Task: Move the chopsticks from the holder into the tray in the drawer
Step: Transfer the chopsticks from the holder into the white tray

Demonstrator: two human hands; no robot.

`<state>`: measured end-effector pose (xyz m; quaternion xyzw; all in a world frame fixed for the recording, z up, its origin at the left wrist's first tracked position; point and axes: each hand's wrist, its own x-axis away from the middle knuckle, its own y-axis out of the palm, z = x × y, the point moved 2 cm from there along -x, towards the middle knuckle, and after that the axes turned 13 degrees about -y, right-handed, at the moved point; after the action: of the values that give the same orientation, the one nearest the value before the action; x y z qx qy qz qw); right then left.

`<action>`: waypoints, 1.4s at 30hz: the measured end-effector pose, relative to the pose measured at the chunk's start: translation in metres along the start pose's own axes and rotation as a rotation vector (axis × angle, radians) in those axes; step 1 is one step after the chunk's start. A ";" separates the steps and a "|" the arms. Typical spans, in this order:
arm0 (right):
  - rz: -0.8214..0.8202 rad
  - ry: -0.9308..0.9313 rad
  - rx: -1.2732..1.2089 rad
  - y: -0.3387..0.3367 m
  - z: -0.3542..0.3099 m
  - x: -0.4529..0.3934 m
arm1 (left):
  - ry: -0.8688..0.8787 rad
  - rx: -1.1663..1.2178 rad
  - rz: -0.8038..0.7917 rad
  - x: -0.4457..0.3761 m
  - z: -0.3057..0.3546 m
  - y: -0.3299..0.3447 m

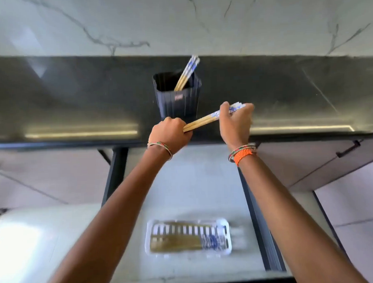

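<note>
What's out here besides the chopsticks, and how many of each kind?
Black holder: 1
White slotted tray: 1
Open drawer: 1
Hands, left hand and right hand: 2
Total: 5

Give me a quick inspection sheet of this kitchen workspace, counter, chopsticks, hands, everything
Surface: dark glossy countertop, bare apart from the holder.
Job's things: black holder with a few chopsticks left; held chopsticks level; white tray in the open drawer already has some.
Clutter: nothing seen.
Hands: left hand and right hand grip opposite ends of the bundle.
Cables: nothing seen.
Surroundings: marble backsplash, closed drawers beside.
</note>
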<state>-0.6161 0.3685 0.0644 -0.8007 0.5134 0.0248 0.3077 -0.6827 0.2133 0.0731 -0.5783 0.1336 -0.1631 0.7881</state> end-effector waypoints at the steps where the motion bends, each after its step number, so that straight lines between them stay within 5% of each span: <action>1: -0.041 -0.112 0.308 -0.004 0.013 0.024 | 0.013 -0.052 -0.045 0.017 -0.009 0.015; 3: -0.270 -0.495 0.610 -0.010 0.030 0.080 | 0.048 -0.131 -0.155 0.051 -0.026 0.044; 5: -0.694 -0.799 0.517 -0.010 0.045 0.134 | 0.098 -0.185 -0.271 0.078 -0.037 0.067; 7: -1.041 -0.846 0.403 -0.008 0.062 0.179 | 0.165 -0.230 -0.375 0.104 -0.046 0.091; 11: -1.238 -0.818 0.427 -0.002 0.093 0.224 | 0.149 -0.223 -0.498 0.147 -0.085 0.133; 20: -1.309 -0.788 0.560 0.020 0.127 0.250 | -0.593 0.372 -0.459 0.171 -0.159 0.178; 42: -1.191 -0.730 0.556 0.028 0.134 0.272 | -0.628 0.476 -0.491 0.180 -0.169 0.191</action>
<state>-0.4747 0.2109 -0.1538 -0.7766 -0.1539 -0.0124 0.6107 -0.5670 0.0454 -0.1630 -0.4173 -0.2935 -0.1880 0.8393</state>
